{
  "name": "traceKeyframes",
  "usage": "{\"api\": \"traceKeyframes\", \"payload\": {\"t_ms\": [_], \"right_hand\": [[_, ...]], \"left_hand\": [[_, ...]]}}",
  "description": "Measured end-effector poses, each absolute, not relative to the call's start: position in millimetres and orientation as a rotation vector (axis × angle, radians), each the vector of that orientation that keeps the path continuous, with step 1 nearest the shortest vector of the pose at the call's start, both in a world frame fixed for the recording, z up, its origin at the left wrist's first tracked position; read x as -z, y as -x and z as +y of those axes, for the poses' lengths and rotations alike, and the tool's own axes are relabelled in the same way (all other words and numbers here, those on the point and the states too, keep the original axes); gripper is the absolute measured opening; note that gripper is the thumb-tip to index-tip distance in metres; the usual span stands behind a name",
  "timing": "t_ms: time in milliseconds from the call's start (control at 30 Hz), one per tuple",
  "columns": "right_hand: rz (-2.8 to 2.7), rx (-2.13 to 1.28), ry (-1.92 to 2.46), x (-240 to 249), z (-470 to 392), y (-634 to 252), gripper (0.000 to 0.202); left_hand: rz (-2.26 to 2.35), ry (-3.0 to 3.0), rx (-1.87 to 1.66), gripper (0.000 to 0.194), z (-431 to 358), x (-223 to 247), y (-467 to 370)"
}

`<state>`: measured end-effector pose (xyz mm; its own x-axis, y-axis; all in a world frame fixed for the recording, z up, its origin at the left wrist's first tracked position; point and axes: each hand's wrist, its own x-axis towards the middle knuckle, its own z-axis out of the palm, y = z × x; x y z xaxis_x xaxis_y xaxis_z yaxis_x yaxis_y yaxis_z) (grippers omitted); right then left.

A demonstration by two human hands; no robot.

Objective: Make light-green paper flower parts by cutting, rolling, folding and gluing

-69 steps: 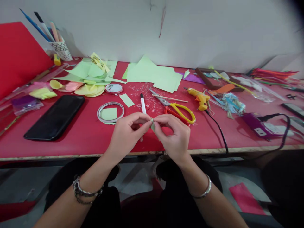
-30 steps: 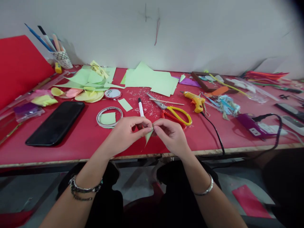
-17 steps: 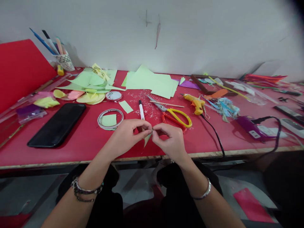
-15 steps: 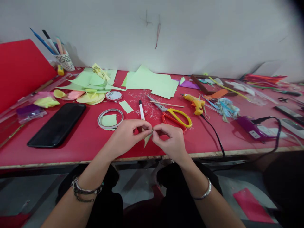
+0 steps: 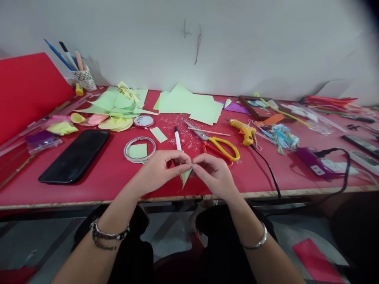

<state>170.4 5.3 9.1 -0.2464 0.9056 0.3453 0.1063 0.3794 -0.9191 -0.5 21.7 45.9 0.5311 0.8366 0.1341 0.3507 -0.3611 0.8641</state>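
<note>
Over the near part of the red tabletop (image 5: 97, 191), both hands meet at fingertip level, and a steady pinch matters most here. The left hand (image 5: 158, 171) has its thumb and index finger closed on a pale green paper piece (image 5: 185, 177); a light hold should do, since a hard squeeze could crease it. The right hand (image 5: 217, 175) is narrowed to a pinch at the paper's right-hand corner, and small, slow movements of those fingertips would suit such a tiny contact better than tugging. The white marker (image 5: 177, 139) lies just beyond the left fingers, so it would help to lift clear of it, and of the scissors (image 5: 206, 138) to the far right of the grip.

The paper is between the two hands, apart from the larger green sheets (image 5: 189, 102) at the far side. It looks thin and tapers to a sharp free point, hanging down towards the near edge. A darker line runs along its left side; whether that is a fold or shadow cannot be told. The pinched corner is smallest of all, mostly hidden by fingertips.
</note>
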Motion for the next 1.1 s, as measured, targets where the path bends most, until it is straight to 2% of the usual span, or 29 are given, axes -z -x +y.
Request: {"api": "traceKeyframes", "payload": {"t_ms": [233,467,600,800,1000,1100], "right_hand": [[-1.585,-0.987,0.962,-14,8,-174,0.010],[-1.302,-0.792,1.077,-24,20,-186,0.015],[-1.340,-0.696,1.078,-43,30,-179,0.014],[-1.904,-0.667,1.044,-71,76,-119,0.010],[-1.978,-0.911,1.291,-68,172,-41,0.012],[-1.982,-0.990,1.418,-57,210,-10,0.024]], "left_hand": [[0.957,-1.802,-0.768,0.018,28,-41,2],[1.051,-1.370,-1.090,0.017,40,-30,6],[1.209,-1.280,-1.264,0.017,48,-23,9],[1.384,-1.535,-1.292,0.011,45,-21,15],[1.732,-1.866,-1.135,0.012,39,-23,22],[1.748,-1.880,-1.096,0.012,38,-23,25]]}}
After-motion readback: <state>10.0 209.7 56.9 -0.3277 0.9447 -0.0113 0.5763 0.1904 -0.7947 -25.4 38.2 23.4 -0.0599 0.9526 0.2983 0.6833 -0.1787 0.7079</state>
